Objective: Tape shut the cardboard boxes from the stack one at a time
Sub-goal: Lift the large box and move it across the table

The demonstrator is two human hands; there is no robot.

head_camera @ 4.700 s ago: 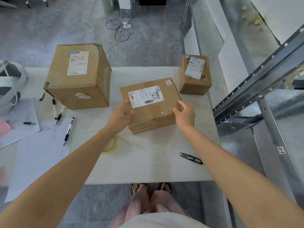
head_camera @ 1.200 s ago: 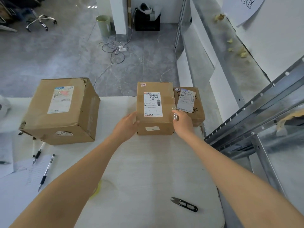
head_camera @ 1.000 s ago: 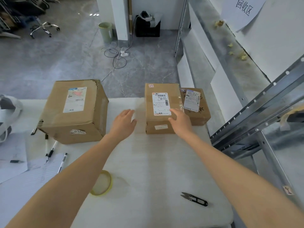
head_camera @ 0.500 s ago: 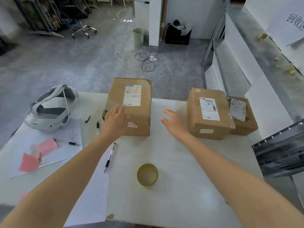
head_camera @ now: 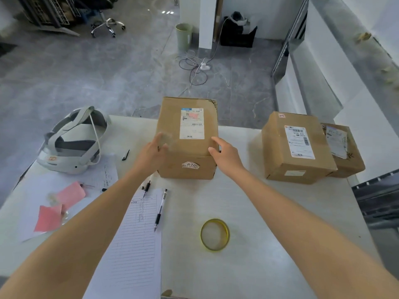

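A tall cardboard box (head_camera: 172, 119) with a white label on top stands at the middle of the table's far side. My left hand (head_camera: 151, 155) presses its near left corner and my right hand (head_camera: 225, 155) holds its near right corner, so the box sits between both hands. A medium box (head_camera: 278, 147) and a small box (head_camera: 347, 156) stand side by side, touching, at the far right. The roll of clear tape (head_camera: 214, 234) lies flat on the table in front of me, between my arms.
A white headset (head_camera: 71, 143) rests at the far left. Lined paper (head_camera: 138, 240), two pens (head_camera: 159, 209) and pink slips (head_camera: 60, 206) lie left of centre. A metal rack (head_camera: 375, 201) stands right of the white table (head_camera: 259, 244).
I let go of the medium box beside the small one at the right. Both hands moved left to the tall box and now hold its near corners.
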